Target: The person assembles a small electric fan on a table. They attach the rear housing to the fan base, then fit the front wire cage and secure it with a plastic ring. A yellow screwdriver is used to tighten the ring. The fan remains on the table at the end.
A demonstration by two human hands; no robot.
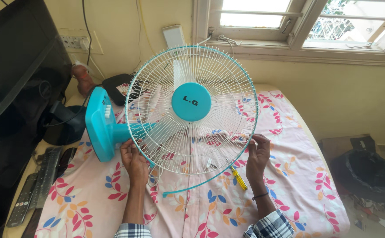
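Gripping a table fan (191, 110) tipped on its side above a worktop draped in a floral cloth (289, 176), the left hand (133, 161) closes around the turquoise neck near the base while the right hand (257, 154) pinches the wire guard's rim. The guard looks light and springy, its thin wires easily bent; the neck and base seem the firmer, heavier places to hold. A loosened turquoise rim band (201, 183) sags below, just beside a yellow-handled screwdriver (238, 177).
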